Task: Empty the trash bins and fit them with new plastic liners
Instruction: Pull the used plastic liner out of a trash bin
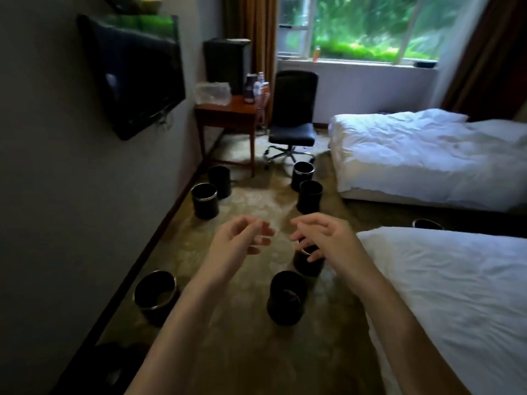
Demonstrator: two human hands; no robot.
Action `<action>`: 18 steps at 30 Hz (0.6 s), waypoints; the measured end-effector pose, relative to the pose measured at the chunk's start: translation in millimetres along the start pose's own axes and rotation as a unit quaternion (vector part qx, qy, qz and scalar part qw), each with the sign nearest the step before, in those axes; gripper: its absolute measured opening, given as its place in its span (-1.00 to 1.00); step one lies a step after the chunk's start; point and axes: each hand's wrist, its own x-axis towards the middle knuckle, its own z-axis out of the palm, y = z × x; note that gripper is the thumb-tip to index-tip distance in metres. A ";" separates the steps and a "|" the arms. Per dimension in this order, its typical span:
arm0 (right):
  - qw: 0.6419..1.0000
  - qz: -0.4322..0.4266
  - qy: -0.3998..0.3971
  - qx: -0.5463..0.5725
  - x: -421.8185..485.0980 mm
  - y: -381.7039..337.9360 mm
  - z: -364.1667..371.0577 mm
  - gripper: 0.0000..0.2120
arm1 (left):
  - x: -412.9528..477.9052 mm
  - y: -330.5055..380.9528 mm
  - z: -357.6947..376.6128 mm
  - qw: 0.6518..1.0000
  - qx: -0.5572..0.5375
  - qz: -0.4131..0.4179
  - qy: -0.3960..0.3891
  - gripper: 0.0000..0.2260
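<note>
Several black round trash bins stand on the carpet. One bin (155, 295) is by the left wall, one bin (286, 297) is in the middle, and another (309, 265) sits partly behind my right hand. Farther off are two bins at the left (204, 201) and two near the far bed (309, 196). My left hand (242, 238) and my right hand (322, 238) are raised side by side above the floor, fingers loosely curled, holding nothing. No liner is visible in either hand.
A near bed (456, 295) fills the right side and a second bed (427, 155) lies beyond it, with a bin (427, 223) between them. A wooden desk (228, 115), an office chair (293, 121) and a wall television (134, 78) stand ahead. Carpet runs down the middle.
</note>
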 end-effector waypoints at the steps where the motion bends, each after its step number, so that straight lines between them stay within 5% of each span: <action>1: 1.000 0.001 0.019 -0.001 8.1 2.9 -4.5 -0.89 | 18.6 -2.4 6.4 1.000 -0.002 0.003 -0.019 -0.79; 10: 0.974 0.078 0.211 -0.021 45.8 38.6 -50.1 -0.88 | 144.8 -22.1 90.1 0.972 -0.022 -0.017 -0.231 -0.79; 18: 0.902 0.155 0.403 -0.002 -38.0 56.1 -116.0 -0.88 | 123.8 -34.9 210.5 0.913 -0.035 -0.078 -0.399 -0.82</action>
